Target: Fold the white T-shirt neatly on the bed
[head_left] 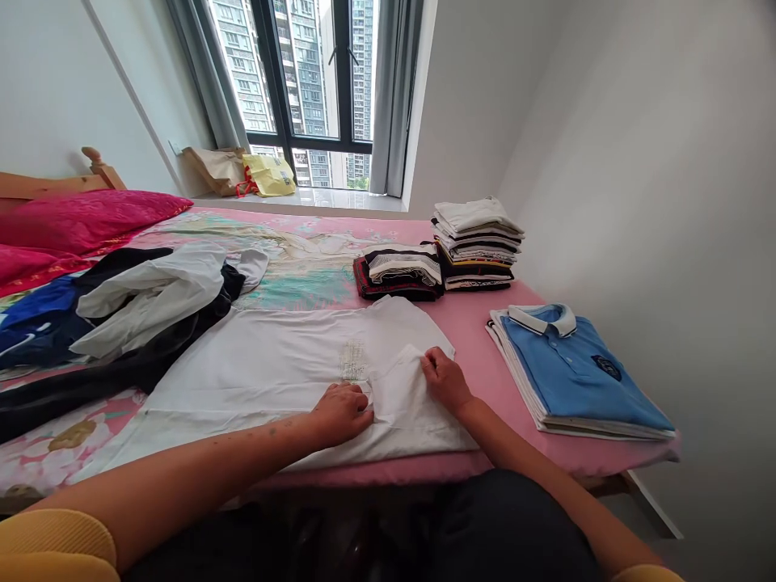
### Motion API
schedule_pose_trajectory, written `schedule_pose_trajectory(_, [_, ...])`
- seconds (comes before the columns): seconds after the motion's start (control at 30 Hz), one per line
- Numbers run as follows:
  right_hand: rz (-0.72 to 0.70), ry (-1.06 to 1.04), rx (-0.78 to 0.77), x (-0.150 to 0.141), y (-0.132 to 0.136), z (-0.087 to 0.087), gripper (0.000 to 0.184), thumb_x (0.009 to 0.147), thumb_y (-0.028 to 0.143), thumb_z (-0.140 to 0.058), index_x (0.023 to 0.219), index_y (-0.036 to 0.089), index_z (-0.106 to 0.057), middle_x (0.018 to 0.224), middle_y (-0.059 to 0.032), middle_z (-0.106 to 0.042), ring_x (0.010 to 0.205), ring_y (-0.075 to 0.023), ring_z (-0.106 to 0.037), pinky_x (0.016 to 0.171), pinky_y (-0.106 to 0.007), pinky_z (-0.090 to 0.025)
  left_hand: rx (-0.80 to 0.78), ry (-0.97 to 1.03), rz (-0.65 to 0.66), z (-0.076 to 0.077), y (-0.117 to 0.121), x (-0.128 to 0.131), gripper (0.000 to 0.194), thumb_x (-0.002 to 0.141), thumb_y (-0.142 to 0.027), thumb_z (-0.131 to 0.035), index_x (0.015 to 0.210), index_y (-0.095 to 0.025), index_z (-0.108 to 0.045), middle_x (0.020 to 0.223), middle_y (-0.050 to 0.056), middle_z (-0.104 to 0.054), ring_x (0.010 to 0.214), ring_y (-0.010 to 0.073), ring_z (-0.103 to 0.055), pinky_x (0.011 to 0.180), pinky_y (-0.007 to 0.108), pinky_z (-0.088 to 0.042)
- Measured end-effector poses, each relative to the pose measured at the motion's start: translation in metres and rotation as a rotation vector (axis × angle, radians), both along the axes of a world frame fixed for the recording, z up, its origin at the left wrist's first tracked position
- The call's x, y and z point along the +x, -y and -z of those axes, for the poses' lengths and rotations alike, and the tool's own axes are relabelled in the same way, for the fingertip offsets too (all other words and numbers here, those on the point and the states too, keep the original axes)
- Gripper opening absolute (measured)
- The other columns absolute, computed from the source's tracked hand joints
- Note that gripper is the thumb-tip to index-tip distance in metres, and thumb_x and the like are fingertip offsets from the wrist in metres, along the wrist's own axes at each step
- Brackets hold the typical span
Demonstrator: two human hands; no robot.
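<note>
Lying at six o'clock on the pink floral-covered bed [485,327], a white, printed fabric garment [260,347] is judged light and soft, best taken by its edges. Its three-o'clock side is pinched by the right hand [447,381]; gripping by the curled left hand [343,414] cannot be confirmed.

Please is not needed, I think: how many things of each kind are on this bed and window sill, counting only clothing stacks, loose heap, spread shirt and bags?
Folded stacks: 3 (low stack, tall stack, blue-topped stack)
Spread white shirt: 1
Loose heap: 1
Bags: 2 (brown bag, yellow bag)
Total: 7
</note>
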State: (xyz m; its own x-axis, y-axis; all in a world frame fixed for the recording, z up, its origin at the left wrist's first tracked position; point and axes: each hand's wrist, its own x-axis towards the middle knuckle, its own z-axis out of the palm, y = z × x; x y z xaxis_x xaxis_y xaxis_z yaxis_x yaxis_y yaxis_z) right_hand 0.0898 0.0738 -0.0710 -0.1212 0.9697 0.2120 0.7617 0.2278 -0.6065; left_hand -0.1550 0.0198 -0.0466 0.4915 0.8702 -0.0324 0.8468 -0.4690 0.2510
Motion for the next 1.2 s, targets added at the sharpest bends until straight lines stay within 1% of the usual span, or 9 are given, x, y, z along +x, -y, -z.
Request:
schedule_pose_trajectory(0.1, [0.091,-0.106,0.092,0.012,0.008,0.005,0.031,0.091,0.048,-0.031,0.09,0.022,-0.048,0.067,0.0017,-0.052,0.058,-0.0141,-0.045,0.061,-0.025,-0.034,0.014,0.072,-0.021,0.007,0.003,-0.004,0.033,0.085,-0.038,-0.043,0.06,-0.021,-0.056,0.075,0.006,-0.063,0.078,0.0193,-0.057,0.073,0.034,-0.039])
schedule_pose_trajectory(0.3, [0.081,-0.052,-0.223,0.03,0.003,0.008,0.046,0.087,0.06,-0.031,0.08,0.022,-0.055,0.07,-0.001,-0.059,0.067,-0.0161,-0.053,0.06,-0.025,-0.035,-0.031,0.08,-0.095,0.006,0.002,-0.002,0.025,0.082,-0.042,-0.047,0.078,-0.021,-0.06,0.082,0.005,-0.066,0.083,0.0211,-0.058,0.079,0.037,-0.035])
schedule_pose_trajectory(0.43, [0.051,0.0,-0.309,0.032,-0.003,-0.002,0.039,0.076,0.058,-0.052,0.074,0.02,-0.06,0.073,-0.0023,-0.063,0.065,-0.0162,-0.054,0.057,-0.025,-0.034,-0.068,0.075,-0.135,-0.004,-0.001,0.007,0.024,0.079,-0.041,-0.047,0.077,-0.021,-0.06,0.08,0.002,-0.068,0.08,0.02,-0.059,0.08,0.035,-0.034])
schedule_pose_trajectory(0.5, [0.047,0.009,-0.294,0.029,-0.001,-0.007,0.032,0.076,0.052,-0.055,0.072,0.02,-0.06,0.074,-0.0016,-0.063,0.066,-0.0155,-0.054,0.059,-0.025,-0.034,-0.095,0.079,-0.163,-0.007,-0.002,0.01,0.021,0.079,-0.037,-0.046,0.077,-0.022,-0.06,0.078,0.001,-0.067,0.078,0.0192,-0.059,0.078,0.033,-0.035])
schedule_pose_trajectory(0.63, [0.061,0.001,-0.163,0.024,0.004,-0.006,0.028,0.088,0.043,-0.037,0.088,0.022,-0.055,0.081,-0.0005,-0.061,0.073,-0.0135,-0.053,0.067,-0.023,-0.035,-0.195,0.098,-0.23,-0.007,-0.004,0.014,0.018,0.075,-0.028,-0.044,0.081,-0.022,-0.06,0.076,0.001,-0.066,0.074,0.0188,-0.059,0.065,0.028,-0.036])
schedule_pose_trajectory(0.7, [0.049,0.03,-0.18,0.025,0.003,-0.002,0.025,0.087,0.041,-0.04,0.087,0.021,-0.055,0.08,-0.0011,-0.061,0.072,-0.0141,-0.052,0.065,-0.024,-0.034,-0.212,0.094,-0.245,-0.005,-0.007,0.015,0.018,0.074,-0.028,-0.045,0.08,-0.023,-0.06,0.076,0.001,-0.066,0.074,0.0191,-0.059,0.063,0.027,-0.035])
schedule_pose_trajectory(0.9, [0.019,0.063,-0.295,0.024,-0.012,0.004,0.026,0.08,0.046,-0.051,0.077,0.021,-0.057,0.076,-0.0009,-0.062,0.067,-0.0143,-0.051,0.057,-0.023,-0.029,-0.225,0.1,-0.346,0.0,-0.019,0.02,0.026,0.076,-0.044,-0.048,0.075,-0.022,-0.061,0.077,0.004,-0.066,0.076,0.0217,-0.059,0.062,0.028,-0.035])
schedule_pose_trajectory(1.07, [0.085,0.071,-0.241,0.022,-0.011,0.009,0.015,0.083,0.029,-0.041,0.077,0.02,-0.052,0.072,-0.0003,-0.058,0.066,-0.0134,-0.046,0.058,-0.023,-0.027,-0.199,0.16,-0.389,0.0,-0.023,0.018,0.017,0.077,-0.031,-0.045,0.072,-0.021,-0.058,0.075,0.001,-0.065,0.073,0.017,-0.057,0.062,0.026,-0.035])
schedule_pose_trajectory(1.2, [0.081,0.061,-0.272,0.021,-0.012,0.013,0.016,0.082,0.035,-0.045,0.078,0.022,-0.053,0.07,0.0018,-0.058,0.064,-0.0132,-0.047,0.056,-0.023,-0.027,-0.224,0.198,-0.395,0.001,-0.024,0.018,0.015,0.075,-0.03,-0.047,0.077,-0.022,-0.06,0.075,0.0,-0.065,0.072,0.0157,-0.057,0.061,0.024,-0.035])
